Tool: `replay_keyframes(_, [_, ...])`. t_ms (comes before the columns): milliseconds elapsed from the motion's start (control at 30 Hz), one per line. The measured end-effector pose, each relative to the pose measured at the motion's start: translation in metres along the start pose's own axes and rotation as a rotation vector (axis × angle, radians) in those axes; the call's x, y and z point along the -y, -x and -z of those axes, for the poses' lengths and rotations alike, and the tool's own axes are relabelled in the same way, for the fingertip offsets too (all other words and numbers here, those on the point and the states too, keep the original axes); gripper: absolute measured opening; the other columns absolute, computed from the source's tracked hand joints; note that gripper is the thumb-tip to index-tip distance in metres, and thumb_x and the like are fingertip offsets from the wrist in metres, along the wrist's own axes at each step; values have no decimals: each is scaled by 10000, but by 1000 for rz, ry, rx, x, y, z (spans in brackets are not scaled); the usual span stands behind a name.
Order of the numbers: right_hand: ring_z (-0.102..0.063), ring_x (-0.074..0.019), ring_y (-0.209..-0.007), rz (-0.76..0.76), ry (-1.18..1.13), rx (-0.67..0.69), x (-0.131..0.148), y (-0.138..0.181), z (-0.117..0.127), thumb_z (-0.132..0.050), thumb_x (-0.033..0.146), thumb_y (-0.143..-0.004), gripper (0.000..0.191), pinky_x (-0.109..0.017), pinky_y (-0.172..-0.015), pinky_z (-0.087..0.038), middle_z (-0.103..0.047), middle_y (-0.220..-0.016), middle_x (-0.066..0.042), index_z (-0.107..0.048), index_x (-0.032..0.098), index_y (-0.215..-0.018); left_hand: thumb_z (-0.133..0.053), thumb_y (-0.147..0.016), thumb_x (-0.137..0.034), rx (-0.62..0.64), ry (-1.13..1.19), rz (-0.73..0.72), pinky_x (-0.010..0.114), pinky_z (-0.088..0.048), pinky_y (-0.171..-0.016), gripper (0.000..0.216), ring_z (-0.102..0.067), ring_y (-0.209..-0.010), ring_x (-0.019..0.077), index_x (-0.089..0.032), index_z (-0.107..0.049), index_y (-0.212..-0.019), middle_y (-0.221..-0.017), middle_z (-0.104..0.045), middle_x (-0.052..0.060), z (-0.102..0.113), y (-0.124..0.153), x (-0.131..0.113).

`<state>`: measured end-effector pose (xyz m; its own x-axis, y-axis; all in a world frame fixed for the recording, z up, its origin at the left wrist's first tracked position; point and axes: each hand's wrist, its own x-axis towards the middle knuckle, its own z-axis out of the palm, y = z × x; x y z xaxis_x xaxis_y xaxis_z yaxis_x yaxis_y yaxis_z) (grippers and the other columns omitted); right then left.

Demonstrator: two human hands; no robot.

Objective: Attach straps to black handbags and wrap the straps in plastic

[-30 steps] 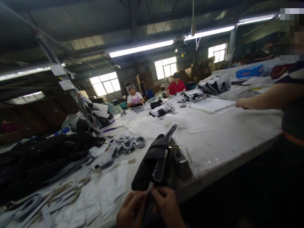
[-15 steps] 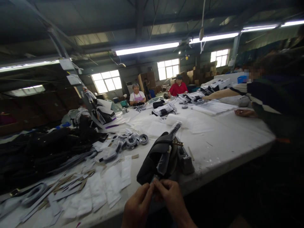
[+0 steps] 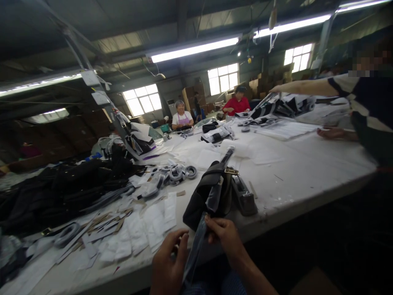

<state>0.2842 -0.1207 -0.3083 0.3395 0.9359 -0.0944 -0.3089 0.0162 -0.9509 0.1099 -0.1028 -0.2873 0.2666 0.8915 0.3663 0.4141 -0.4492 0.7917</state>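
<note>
A black bag with a gold-coloured buckle lies near the table's front edge. One strap, covered in clear plastic film, hangs from the bag over the edge toward me. My right hand pinches this strap close to the bag between thumb and fingers. Just left of the strap is my left hand, its fingers curled loosely with a gap to the thumb and nothing visible in it. A grey tape dispenser stands against the bag's right side.
Rolled straps lie behind the bag. White wrapping sheets and cardboard strips cover the left front, beside a heap of black bags. A co-worker reaches across wrapped items at right; two people sit at the far side.
My hands have moved apart: the left has let go of the strap and shifted left and down. More of the film-covered strap now shows between them. The co-worker's arm has risen.
</note>
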Motion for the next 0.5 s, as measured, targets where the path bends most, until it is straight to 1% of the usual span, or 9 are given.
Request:
replay_keyframes(67, [-470, -92, -422, 25, 39, -10, -4, -1, -1, -686, 581, -762, 483, -217, -477, -333, -556, -442, 10, -701, 133, -582, -576, -871, -496, 161, 91, 79, 272, -546, -659, 325, -694, -759, 221, -200, -711, -889, -825, -741, 59, -11, -19, -5])
replay_keyframes(133, [-469, -99, -425, 67, 125, -26, -6, 0, -1, -651, 569, -803, 483, -221, -473, -334, -539, -430, 15, -696, 141, -583, -593, -854, -520, 290, 240, 181, 267, -526, -600, 354, -663, -654, 197, -175, -672, -866, -727, -705, 37, -27, -27, -4])
replay_keyframes(200, [-482, -106, -435, 117, 234, -36, -5, 3, 3, -608, 555, -845, 477, -224, -464, -336, -567, -471, 9, -705, 148, -614, -635, -814, -545, 324, 356, 289, 240, -473, -503, 381, -610, -547, 165, -166, -642, -858, -673, -672, 14, -42, -27, 1])
replay_keyframes(267, [-519, -121, -474, 192, 345, -80, 0, 7, 14, -583, 529, -872, 457, -230, -482, -360, -610, -532, -1, -704, 160, -632, -682, -766, -555, 278, 385, 322, 231, -459, -505, 397, -614, -568, 169, -168, -642, -847, -690, -679, 15, -50, -23, 7])
replay_keyframes(333, [-565, -149, -543, 287, 463, -219, 9, 8, 35, -568, 502, -887, 436, -243, -538, -400, -637, -577, -12, -682, 176, -621, -711, -739, -541, 208, 357, 284, 247, -497, -633, 379, -660, -707, 204, -177, -662, -833, -750, -708, 27, -52, -19, 9])
replay_keyframes(400, [-623, -195, -672, 366, 569, -461, 19, 4, 65, -553, 488, -888, 377, -272, -655, -454, -685, -679, -34, -692, 192, -701, -725, -728, -524, 172, 329, 260, 258, -498, -753, 355, -676, -828, 233, -191, -679, -841, -802, -728, 27, -51, -18, 10])
replay_keyframes(433, [-648, -224, -783, 384, 602, -586, 24, -2, 81, -551, 487, -880, 341, -299, -752, -473, -717, -791, -54, -708, 198, -791, -726, -724, -524, 168, 319, 264, 260, -495, -773, 352, -679, -847, 239, -196, -685, -844, -812, -733, 25, -50, -17, 10])
replay_keyframes(467, [-645, -257, -944, 390, 623, -674, 28, -9, 97, -558, 485, -862, 330, -336, -882, -459, -729, -957, -82, -717, 199, -909, -728, -718, -530, 163, 315, 273, 260, -497, -775, 356, -682, -849, 242, -200, -689, -845, -813, -736, 23, -49, -17, 9])
replay_keyframes(500, [-588, -282, -1125, 377, 636, -710, 31, -18, 112, -571, 484, -836, 359, -372, -1015, -395, -693, -1145, -108, -716, 196, -995, -731, -709, -539, 154, 319, 283, 258, -502, -771, 365, -684, -846, 243, -202, -694, -844, -811, -739, 21, -49, -17, 10])
